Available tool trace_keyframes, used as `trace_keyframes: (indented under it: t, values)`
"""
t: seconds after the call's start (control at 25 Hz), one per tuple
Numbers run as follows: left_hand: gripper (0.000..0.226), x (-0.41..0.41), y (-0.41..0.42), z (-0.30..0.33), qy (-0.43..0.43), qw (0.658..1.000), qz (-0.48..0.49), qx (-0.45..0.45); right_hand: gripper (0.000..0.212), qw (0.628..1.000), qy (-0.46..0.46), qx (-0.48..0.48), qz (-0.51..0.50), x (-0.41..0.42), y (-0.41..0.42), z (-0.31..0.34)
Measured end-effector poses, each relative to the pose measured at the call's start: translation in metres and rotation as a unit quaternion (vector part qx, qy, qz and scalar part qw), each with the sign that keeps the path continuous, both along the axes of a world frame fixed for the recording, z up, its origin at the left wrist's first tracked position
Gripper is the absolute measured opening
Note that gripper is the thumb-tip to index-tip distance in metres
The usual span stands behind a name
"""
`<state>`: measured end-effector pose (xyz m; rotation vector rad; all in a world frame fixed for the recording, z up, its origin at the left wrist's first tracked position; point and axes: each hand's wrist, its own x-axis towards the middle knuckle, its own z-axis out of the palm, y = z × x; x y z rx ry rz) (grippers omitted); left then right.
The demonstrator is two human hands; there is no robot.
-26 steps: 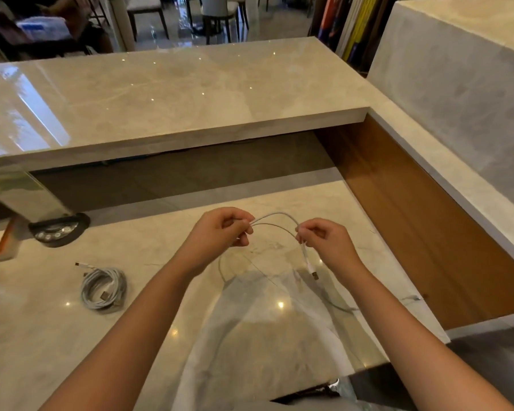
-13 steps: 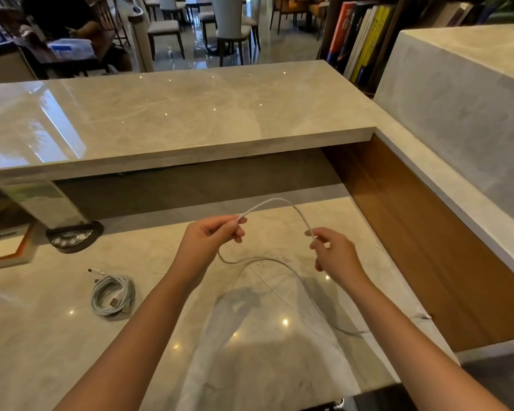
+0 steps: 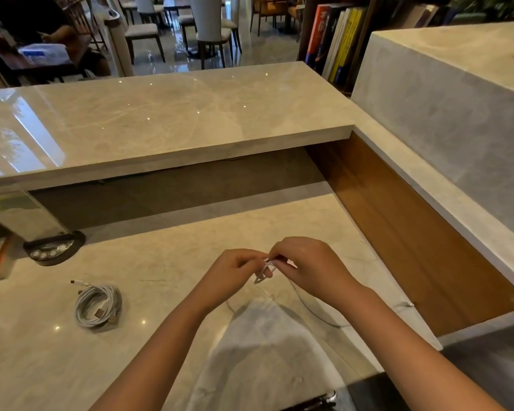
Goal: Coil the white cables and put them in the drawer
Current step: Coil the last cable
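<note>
With my left hand [image 3: 235, 269] and right hand [image 3: 304, 264] both pinching the thin white cable [image 3: 264, 269], I should keep loops small, even, and stacked between my fingers.

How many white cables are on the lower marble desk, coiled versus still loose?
Coiled white cable lying on the beige marble desk: 1
Loose thin white cable held by left hand and right hand: 1
Total: 2

Two hands meet above the lower desk surface [image 3: 190, 271], a coiled cable [image 3: 98, 305] lying to their left; a raised counter [image 3: 161, 120] stands behind, books [image 3: 336, 40] at its far right
</note>
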<state>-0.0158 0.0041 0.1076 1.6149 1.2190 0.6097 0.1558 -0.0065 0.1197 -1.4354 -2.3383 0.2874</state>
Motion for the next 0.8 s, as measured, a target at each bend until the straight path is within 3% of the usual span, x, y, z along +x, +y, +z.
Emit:
trace_keyframes:
  t: [0.16, 0.32, 0.4, 0.52, 0.68, 0.8]
  values:
    - [0.017, 0.003, -0.002, 0.001, 0.039, 0.996, -0.072, 0.028, 0.010, 0.997, -0.010, 0.078, 0.005, 0.006, -0.004, -0.005]
    - [0.020, 0.002, -0.005, 0.005, -0.059, 0.995, -0.062, -0.053, 0.009, 0.989, 0.005, 0.145, -0.034, 0.010, -0.005, -0.001]
    - [0.025, 0.000, -0.003, 0.005, -0.109, 0.991, -0.026, -0.075, 0.023, 0.989, -0.010, 0.146, -0.032, 0.008, -0.009, -0.003]
    - [0.025, -0.001, -0.002, 0.003, -0.110, 0.991, 0.006, -0.076, 0.026, 0.997, 0.040, 0.060, -0.040, 0.005, -0.013, -0.006]
    - [0.018, -0.003, -0.001, 0.008, -0.035, 0.999, 0.023, 0.010, 0.016, 0.992, 0.090, -0.038, -0.084, 0.004, -0.008, -0.001]
    - [0.015, -0.003, 0.001, 0.011, -0.037, 0.997, 0.035, 0.050, 0.014, 0.947, 0.227, -0.190, -0.124, 0.007, -0.006, 0.006]
